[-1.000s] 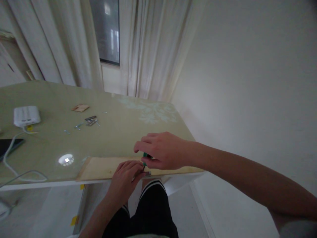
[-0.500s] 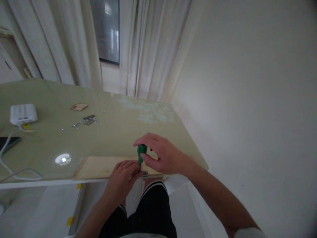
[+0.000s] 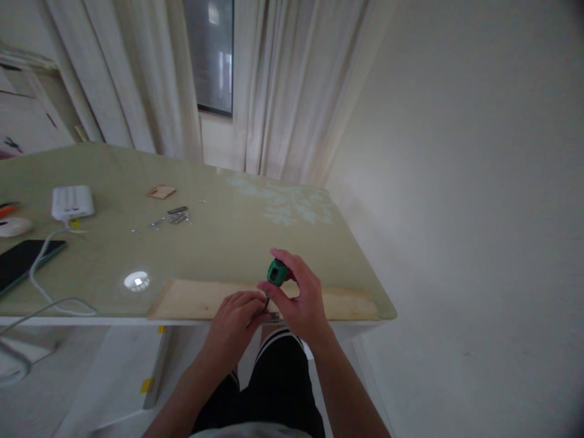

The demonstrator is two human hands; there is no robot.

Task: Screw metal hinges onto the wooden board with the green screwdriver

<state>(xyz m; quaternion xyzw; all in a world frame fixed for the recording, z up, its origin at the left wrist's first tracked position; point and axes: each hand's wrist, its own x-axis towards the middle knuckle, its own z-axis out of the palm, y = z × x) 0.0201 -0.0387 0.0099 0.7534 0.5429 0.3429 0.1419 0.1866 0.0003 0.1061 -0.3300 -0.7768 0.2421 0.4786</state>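
Observation:
My right hand (image 3: 303,298) is closed around the green handle of a short screwdriver (image 3: 276,273). Its shaft slants down and to the left, toward the fingertips of my left hand (image 3: 236,317). Those fingers are bent together at the shaft's lower end, over the front edge of a pale wooden board (image 3: 187,299). What they pinch is hidden. Just right of them, a small metal hinge-like piece (image 3: 274,317) shows at the board's edge. The board lies flat along the front edge of the table.
Small metal pieces (image 3: 177,216) and several screws (image 3: 156,224) lie on the green table (image 3: 228,243), near a small wooden piece (image 3: 161,192). To the left are a white power bank (image 3: 73,202), a cable (image 3: 39,267) and a phone (image 3: 22,258). A wall (image 3: 456,213) bounds the right side.
The view has shifted a little to the left. My right hand has turned on the screwdriver, the forearm now comes more from below, and the handle leans further right.

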